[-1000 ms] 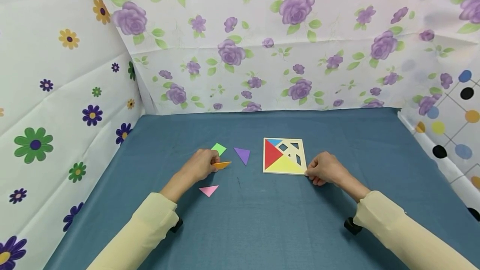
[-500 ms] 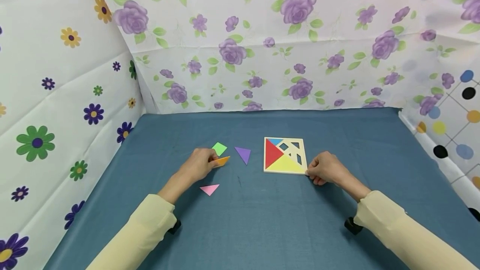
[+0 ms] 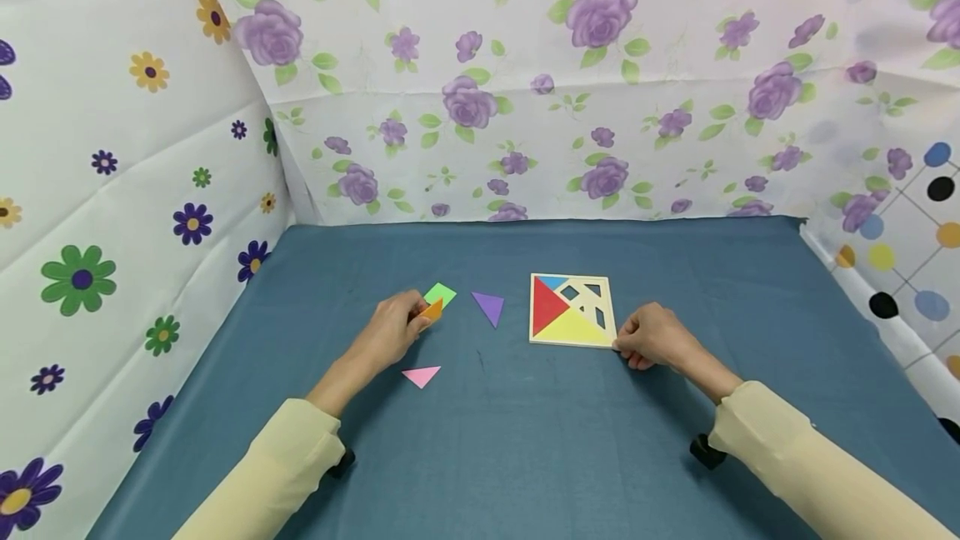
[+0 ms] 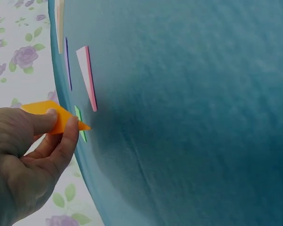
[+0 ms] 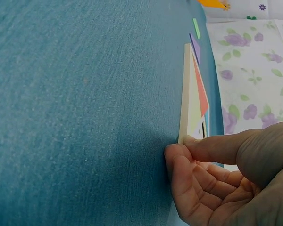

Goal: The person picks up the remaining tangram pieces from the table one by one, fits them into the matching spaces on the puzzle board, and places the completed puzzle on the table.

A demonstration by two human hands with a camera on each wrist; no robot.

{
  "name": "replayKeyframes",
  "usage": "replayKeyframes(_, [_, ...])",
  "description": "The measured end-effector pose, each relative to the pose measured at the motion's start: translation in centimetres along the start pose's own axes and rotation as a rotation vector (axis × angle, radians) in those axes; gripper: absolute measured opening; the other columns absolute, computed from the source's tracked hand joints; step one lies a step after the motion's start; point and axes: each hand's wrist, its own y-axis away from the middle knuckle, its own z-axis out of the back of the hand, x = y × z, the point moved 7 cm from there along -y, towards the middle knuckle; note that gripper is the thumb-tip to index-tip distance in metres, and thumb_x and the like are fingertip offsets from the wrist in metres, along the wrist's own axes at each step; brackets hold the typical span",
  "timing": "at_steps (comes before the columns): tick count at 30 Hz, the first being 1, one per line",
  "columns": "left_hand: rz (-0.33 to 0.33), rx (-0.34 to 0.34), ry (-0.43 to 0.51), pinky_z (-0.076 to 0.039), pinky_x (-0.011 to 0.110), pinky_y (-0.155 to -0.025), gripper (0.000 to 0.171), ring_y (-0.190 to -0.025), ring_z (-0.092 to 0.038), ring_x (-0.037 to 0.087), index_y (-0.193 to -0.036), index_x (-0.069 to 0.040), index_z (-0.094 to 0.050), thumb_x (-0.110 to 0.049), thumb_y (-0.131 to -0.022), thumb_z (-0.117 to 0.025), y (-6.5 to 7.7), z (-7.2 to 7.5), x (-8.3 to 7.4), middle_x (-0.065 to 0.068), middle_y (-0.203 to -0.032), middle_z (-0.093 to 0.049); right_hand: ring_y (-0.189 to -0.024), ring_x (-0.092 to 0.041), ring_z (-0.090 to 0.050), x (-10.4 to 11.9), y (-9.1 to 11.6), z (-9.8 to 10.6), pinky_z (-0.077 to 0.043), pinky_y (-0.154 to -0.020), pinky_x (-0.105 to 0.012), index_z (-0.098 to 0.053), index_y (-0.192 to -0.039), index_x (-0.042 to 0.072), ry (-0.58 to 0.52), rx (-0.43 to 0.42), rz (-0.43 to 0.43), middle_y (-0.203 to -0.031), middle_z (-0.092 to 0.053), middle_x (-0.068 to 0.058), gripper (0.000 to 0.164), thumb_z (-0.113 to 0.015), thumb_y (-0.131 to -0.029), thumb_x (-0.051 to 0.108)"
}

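Note:
Between thumb and fingertips, my left hand point(image 3: 390, 328) pinches an orange tangram parallelogram point(image 4: 40, 107), raised off the cloth and tilted. Just behind it in the head view lies a green square piece point(image 3: 444, 293), partly covered. A purple triangle point(image 3: 490, 307) rests to its right, and a pink triangle point(image 3: 422, 376) lies nearer the front. The wooden tangram board point(image 3: 592, 300) holds a red triangle point(image 3: 547, 307), a yellow triangle point(image 3: 573, 328) and a blue piece point(image 3: 553, 282); several cutouts show in its right part. My right hand point(image 3: 651, 336) pinches the board's near right corner.
Blue cloth point(image 3: 525, 440) covers the table. A floral curtain point(image 3: 420, 148) rises along the back edge, with patterned sheets point(image 3: 150, 190) at the left and dotted fabric point(image 3: 915, 273) at the right. A black wrist camera point(image 3: 707, 452) sits under the right cuff.
The orange parallelogram has turned in my left fingers, its free tip swinging up and back, and the left hand has drawn slightly left. My right hand stays at the board's corner.

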Motion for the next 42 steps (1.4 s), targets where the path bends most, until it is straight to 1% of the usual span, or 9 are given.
replayKeyframes(2, [-0.025,-0.023,0.01,-0.05,0.038,-0.071,0.012,-0.08,-0.055,0.024,-0.1,-0.002,-0.061,-0.002,-0.095,-0.073,0.1,0.1,-0.1,0.009,-0.088,-0.059,-0.058,-0.017,-0.067,0.0,0.0,0.0,-0.059,-0.056,-0.033,-0.076,-0.083,-0.004,0.002,-0.001,0.0,-0.071,-0.069,-0.01,0.015,-0.07,-0.096,0.001])
replayKeyframes(5, [-0.041,-0.03,0.023,-0.051,0.039,-0.07,0.018,-0.08,-0.057,0.024,-0.11,-0.003,-0.06,0.0,-0.096,-0.071,0.2,0.2,0.0,0.01,-0.089,-0.058,-0.058,-0.017,-0.067,0.0,0.0,0.0,-0.059,-0.056,-0.033,-0.076,-0.083,-0.004,0.003,-0.003,-0.002,-0.071,-0.069,-0.01,0.015,-0.07,-0.096,0.001])
replayKeyframes(10, [-0.035,-0.026,0.007,-0.054,0.04,-0.071,0.043,-0.082,-0.059,0.024,-0.138,-0.007,-0.057,0.003,-0.097,-0.068,0.2,0.2,0.2,0.009,-0.089,-0.057,-0.059,-0.017,-0.067,-0.1,-0.1,0.0,-0.059,-0.056,-0.033,-0.076,-0.083,-0.004,0.005,-0.006,-0.003,-0.071,-0.069,-0.009,0.014,-0.071,-0.096,0.001])
replayKeyframes(14, [-0.061,-0.053,-0.002,-0.055,0.04,-0.071,0.056,-0.081,-0.06,0.026,-0.147,-0.01,-0.051,0.005,-0.096,-0.068,0.4,0.3,0.3,0.008,-0.086,-0.054,-0.058,-0.017,-0.067,-0.1,-0.1,0.0,-0.058,-0.056,-0.033,-0.076,-0.083,-0.004,0.01,-0.008,0.003,-0.071,-0.069,-0.009,0.015,-0.071,-0.096,0.002])
replayKeyframes(24, [-0.077,-0.096,0.003,-0.05,0.035,-0.067,0.052,-0.077,-0.053,0.022,-0.145,-0.013,-0.054,0.002,-0.098,-0.067,1.0,0.6,0.6,0.008,-0.089,-0.055,-0.059,-0.018,-0.068,0.0,-0.2,-0.1,-0.059,-0.056,-0.033,-0.076,-0.082,-0.003,0.01,-0.004,-0.003,-0.071,-0.069,-0.01,0.015,-0.071,-0.095,0.002])
replayKeyframes(30, [-0.087,-0.159,0.02,-0.048,0.034,-0.063,0.042,-0.072,-0.053,0.02,-0.14,-0.014,-0.06,-0.001,-0.1,-0.066,1.2,1.0,0.7,0.006,-0.086,-0.058,-0.059,-0.017,-0.067,0.1,-0.1,-0.1,-0.059,-0.056,-0.034,-0.076,-0.081,-0.004,0.013,-0.007,0.005,-0.07,-0.069,-0.009,0.015,-0.071,-0.095,0.001])
replayKeyframes(34, [-0.094,-0.202,0.031,-0.05,0.035,-0.066,0.031,-0.075,-0.055,0.019,-0.132,-0.012,-0.067,-0.005,-0.101,-0.066,1.3,1.4,0.6,0.006,-0.089,-0.064,-0.058,-0.017,-0.067,0.2,0.0,-0.1,-0.059,-0.056,-0.033,-0.075,-0.08,-0.003,0.013,-0.007,0.01,-0.069,-0.069,-0.009,0.016,-0.071,-0.095,0.001])
replayKeyframes(38, [-0.106,-0.243,0.025,-0.054,0.038,-0.07,0.019,-0.079,-0.061,0.02,-0.118,-0.007,-0.075,-0.009,-0.101,-0.068,1.1,2.2,-0.2,0.008,-0.096,-0.071,-0.059,-0.018,-0.067,0.2,0.0,-0.1,-0.059,-0.056,-0.034,-0.075,-0.08,-0.004,0.012,-0.006,0.015,-0.069,-0.069,-0.01,0.017,-0.071,-0.095,0.001])
replayKeyframes(42, [-0.053,-0.25,-0.021,-0.055,0.039,-0.07,0.017,-0.08,-0.063,0.02,-0.113,-0.007,-0.079,-0.014,-0.1,-0.07,0.9,2.6,-0.8,0.006,-0.097,-0.071,-0.059,-0.018,-0.068,0.2,0.0,-0.1,-0.059,-0.057,-0.034,-0.075,-0.08,-0.004,0.008,-0.005,0.012,-0.07,-0.069,-0.01,0.016,-0.071,-0.095,0.001])
